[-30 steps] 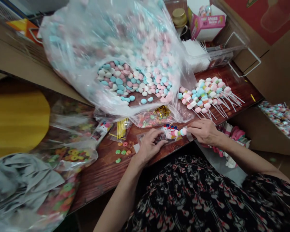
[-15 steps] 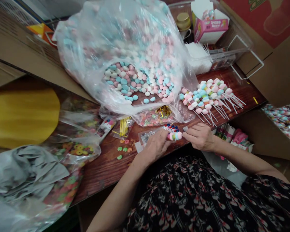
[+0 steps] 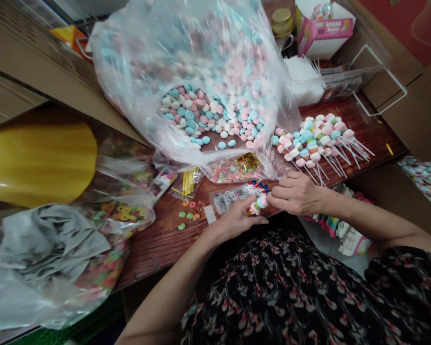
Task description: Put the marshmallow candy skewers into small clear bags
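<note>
A short skewer of pastel pink, blue and white candies (image 3: 259, 203) sits between my hands above the wooden table (image 3: 154, 244). My left hand (image 3: 235, 220) holds it from below, and the fingers of my right hand (image 3: 294, 194) pinch it from the right. Just left of it lies a clear plastic sleeve with a printed strip (image 3: 230, 197), touching the candies. Several finished candy skewers (image 3: 316, 141) lie heaped beyond my right hand, their white sticks pointing right. The candies' stick is hidden by my fingers.
A large clear bag of pastel candies (image 3: 208, 96) slumps behind my hands. Gold twist ties (image 3: 188, 183) and small coloured ring candies (image 3: 185, 218) lie on the table. Grey plastic (image 3: 46, 244) sits at the left, cardboard boxes stand around, and a box of wrapped candies (image 3: 425, 179) is at the right.
My hands have closed in around the skewer, with my right hand shifted up and left. The whole scene has slid slightly right in view as my head turned.
</note>
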A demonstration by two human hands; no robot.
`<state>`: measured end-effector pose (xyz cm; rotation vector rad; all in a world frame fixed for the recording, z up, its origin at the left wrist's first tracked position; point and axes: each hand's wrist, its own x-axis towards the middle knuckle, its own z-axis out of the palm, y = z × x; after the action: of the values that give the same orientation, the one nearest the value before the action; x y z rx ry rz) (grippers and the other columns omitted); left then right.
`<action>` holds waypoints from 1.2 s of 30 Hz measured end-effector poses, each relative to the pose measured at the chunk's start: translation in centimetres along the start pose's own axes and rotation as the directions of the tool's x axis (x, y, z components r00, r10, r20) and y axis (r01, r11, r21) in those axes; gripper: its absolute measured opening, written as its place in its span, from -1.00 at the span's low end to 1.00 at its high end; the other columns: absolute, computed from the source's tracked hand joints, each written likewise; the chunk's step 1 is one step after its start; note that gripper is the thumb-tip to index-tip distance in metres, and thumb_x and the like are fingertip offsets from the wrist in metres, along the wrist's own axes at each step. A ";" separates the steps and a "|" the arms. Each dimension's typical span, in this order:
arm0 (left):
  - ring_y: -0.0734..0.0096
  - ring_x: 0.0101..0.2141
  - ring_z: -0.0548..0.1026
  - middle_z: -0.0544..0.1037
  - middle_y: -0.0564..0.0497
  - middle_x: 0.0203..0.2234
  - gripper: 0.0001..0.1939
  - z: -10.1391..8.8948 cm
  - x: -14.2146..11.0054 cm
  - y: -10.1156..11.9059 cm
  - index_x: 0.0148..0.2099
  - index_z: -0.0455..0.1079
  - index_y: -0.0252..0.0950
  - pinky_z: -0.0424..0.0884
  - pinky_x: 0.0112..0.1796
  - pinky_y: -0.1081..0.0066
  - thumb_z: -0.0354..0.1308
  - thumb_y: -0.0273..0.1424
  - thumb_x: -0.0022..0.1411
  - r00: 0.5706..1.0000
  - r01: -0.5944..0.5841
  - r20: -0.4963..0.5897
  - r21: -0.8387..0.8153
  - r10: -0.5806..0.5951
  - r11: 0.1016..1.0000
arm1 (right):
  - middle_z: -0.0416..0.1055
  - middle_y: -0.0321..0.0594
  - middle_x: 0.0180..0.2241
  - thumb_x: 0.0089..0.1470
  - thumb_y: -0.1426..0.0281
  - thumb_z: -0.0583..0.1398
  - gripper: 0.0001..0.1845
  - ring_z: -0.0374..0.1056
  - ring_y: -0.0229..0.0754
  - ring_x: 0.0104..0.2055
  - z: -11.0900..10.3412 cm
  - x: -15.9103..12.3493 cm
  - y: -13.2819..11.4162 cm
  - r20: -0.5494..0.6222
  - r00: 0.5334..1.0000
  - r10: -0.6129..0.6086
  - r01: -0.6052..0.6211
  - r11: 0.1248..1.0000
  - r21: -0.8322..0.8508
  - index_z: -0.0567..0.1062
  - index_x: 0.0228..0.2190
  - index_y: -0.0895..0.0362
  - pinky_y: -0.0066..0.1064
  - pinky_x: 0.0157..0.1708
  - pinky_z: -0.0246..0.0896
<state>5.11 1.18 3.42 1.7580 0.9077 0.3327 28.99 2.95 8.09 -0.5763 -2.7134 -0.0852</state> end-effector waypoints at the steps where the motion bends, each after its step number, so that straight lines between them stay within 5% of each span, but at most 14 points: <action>1: 0.47 -0.46 0.31 0.36 0.14 -0.51 -0.73 0.0 0.1 -0.1 -0.34 0.32 -0.29 0.24 -0.43 0.48 0.31 -0.25 0.09 1.000 0.004 -0.002 -0.006 -0.004 1.000 | 0.43 -0.32 -0.48 0.27 0.42 0.05 -0.77 0.16 -0.27 -0.44 -0.1 0.2 -0.2 0.038 0.999 -0.004 0.004 1.000 -0.011 0.47 -0.37 0.08 -0.30 -0.40 -0.18; 9: 0.41 -0.46 0.36 0.46 0.08 -0.46 -0.83 -0.2 -0.5 -0.7 -0.28 0.36 -0.24 0.21 -0.42 0.43 0.28 -0.38 0.07 0.979 0.053 -0.204 0.360 0.024 0.931 | 0.48 -0.19 -0.45 0.13 0.54 0.09 -0.86 0.21 -0.25 -0.48 -1.5 1.4 -1.9 0.373 0.912 0.171 -0.184 0.983 -0.001 0.45 -0.36 0.16 -0.32 -0.43 -0.17; 13: 0.36 -0.41 0.41 0.49 0.04 -0.42 -0.84 0.4 -0.7 -0.1 -0.29 0.36 -0.25 0.24 -0.39 0.41 0.26 -0.34 0.12 0.989 0.032 -0.147 0.410 0.032 0.912 | 0.49 -0.18 -0.46 0.15 0.53 0.09 -0.86 0.21 -0.25 -0.49 -1.3 1.9 -2.5 0.409 0.894 0.185 -0.199 0.980 -0.008 0.45 -0.36 0.16 -0.32 -0.44 -0.15; 20: 0.38 -0.43 0.44 0.51 0.09 -0.46 -0.75 0.4 -0.6 0.4 -0.23 0.39 -0.27 0.32 -0.37 0.42 0.28 -0.23 0.12 0.998 0.026 -0.059 0.211 -0.014 0.977 | 0.47 -0.21 -0.47 0.22 0.49 0.07 -0.83 0.23 -0.25 -0.48 0.0 2.9 -2.5 0.324 0.946 0.015 -0.026 0.999 0.031 0.47 -0.32 0.17 -0.33 -0.42 -0.16; 25: 0.04 0.05 0.41 0.43 -0.18 0.10 -0.19 -1.4 -1.9 0.0 0.26 0.14 -0.24 0.31 0.04 0.12 0.37 -0.24 0.00 0.992 0.024 -0.122 0.352 0.020 0.936 | 0.47 -0.25 -0.45 0.19 0.47 0.10 -0.87 0.21 -0.27 -0.47 1.1 1.8 -1.0 0.267 0.956 0.122 -0.132 0.991 0.019 0.46 -0.33 0.16 -0.33 -0.42 -0.20; 27: 0.01 0.05 0.41 0.44 -0.22 0.08 -0.31 -1.7 -2.4 -0.5 0.22 0.20 -0.28 0.29 0.05 0.09 0.31 -0.33 0.07 0.986 0.089 -0.165 0.451 -0.015 0.888 | 0.47 -0.27 -0.44 0.18 0.46 0.11 -0.88 0.18 -0.28 -0.47 1.5 1.4 -0.6 0.225 0.961 0.162 -0.171 0.985 0.020 0.46 -0.34 0.14 -0.33 -0.42 -0.22; 30: 0.14 -0.18 0.50 0.56 -0.14 -0.21 -0.72 -1.5 -2.6 -1.1 -0.04 0.38 -0.31 0.36 -0.13 0.24 0.17 -0.42 0.17 0.985 0.135 -0.160 0.476 -0.066 0.869 | 0.43 -0.28 -0.47 0.20 0.44 0.10 -0.85 0.14 -0.27 -0.45 1.8 1.6 -0.6 0.132 0.977 0.168 -0.170 0.985 0.006 0.47 -0.36 0.13 -0.33 -0.41 -0.22; 36: 0.43 -0.42 0.36 0.44 0.11 -0.47 -0.83 -0.9 -1.9 -0.6 -0.27 0.38 -0.31 0.29 -0.34 0.47 0.22 -0.32 0.12 0.996 0.058 -0.068 0.018 -0.057 0.998 | 0.41 -0.28 -0.49 0.27 0.45 0.05 -0.76 0.11 -0.26 -0.43 1.3 2.9 -0.8 0.017 1.000 -0.006 0.007 1.000 -0.026 0.46 -0.40 0.14 -0.33 -0.40 -0.23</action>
<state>3.02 0.56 3.59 1.7442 1.0113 0.3481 25.77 3.51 7.97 -0.5784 -2.7340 -0.1180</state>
